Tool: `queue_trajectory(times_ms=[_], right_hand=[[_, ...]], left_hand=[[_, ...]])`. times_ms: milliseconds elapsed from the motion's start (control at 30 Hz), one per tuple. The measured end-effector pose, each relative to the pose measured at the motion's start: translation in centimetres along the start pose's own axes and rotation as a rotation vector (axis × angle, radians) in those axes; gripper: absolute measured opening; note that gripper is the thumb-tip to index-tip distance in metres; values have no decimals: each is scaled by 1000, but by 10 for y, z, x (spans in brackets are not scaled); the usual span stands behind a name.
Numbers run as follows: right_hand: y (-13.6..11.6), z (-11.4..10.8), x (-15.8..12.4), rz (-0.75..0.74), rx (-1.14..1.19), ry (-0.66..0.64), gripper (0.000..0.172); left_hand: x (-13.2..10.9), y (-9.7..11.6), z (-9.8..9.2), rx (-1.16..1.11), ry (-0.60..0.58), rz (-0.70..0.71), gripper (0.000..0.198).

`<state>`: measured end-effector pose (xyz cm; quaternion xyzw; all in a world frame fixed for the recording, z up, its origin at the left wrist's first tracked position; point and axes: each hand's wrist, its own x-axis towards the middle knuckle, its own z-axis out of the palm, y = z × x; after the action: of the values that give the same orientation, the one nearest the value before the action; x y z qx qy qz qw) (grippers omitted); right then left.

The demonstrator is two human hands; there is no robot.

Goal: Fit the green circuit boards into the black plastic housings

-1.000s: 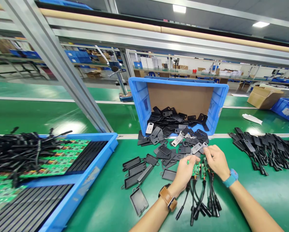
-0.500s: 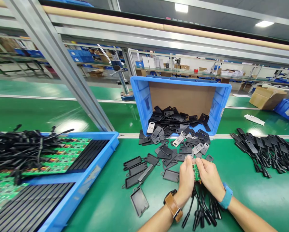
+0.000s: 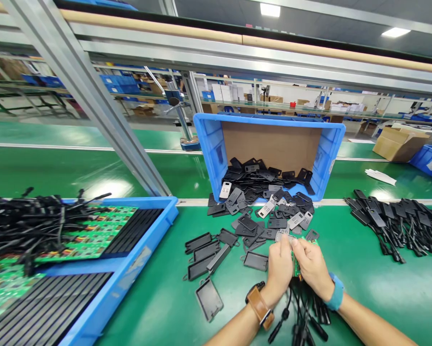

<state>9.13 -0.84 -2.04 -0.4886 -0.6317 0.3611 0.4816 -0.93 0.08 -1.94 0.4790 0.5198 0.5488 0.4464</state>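
Both hands meet over the green bench. My left hand [image 3: 280, 262], with a brown watch strap at the wrist, is closed on a green circuit board [image 3: 296, 269]. From the other side my right hand [image 3: 311, 264], with a teal wristband, pinches the same board; the fingers hide most of it. Black cables [image 3: 302, 307] with connector ends lie below the hands. Just beyond the fingertips is a pile of flat black slotted covers [image 3: 248, 223]. To the left of my left hand lie several shallow black housings [image 3: 209, 299], open side up.
A blue bin [image 3: 209, 158] on its side holds more black covers. On the left, a blue tray [image 3: 136, 259] carries circuit boards and cables. Finished-looking black cabled units [image 3: 392, 221] lie at right, with a white glove [image 3: 380, 177] behind. A metal post [image 3: 104, 105] rises at left.
The circuit board has turned between my hands, and its green edge now shows above my right fingers too. The cables below have shifted slightly. The surrounding parts look unmoved.
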Motion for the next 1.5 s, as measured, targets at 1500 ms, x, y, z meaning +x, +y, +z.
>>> queue_trajectory(times_ms=[1500], right_hand=[[-14, -36, 30, -68, 140, 93, 26]], left_hand=[[18, 21, -15, -334, -401, -48, 45]])
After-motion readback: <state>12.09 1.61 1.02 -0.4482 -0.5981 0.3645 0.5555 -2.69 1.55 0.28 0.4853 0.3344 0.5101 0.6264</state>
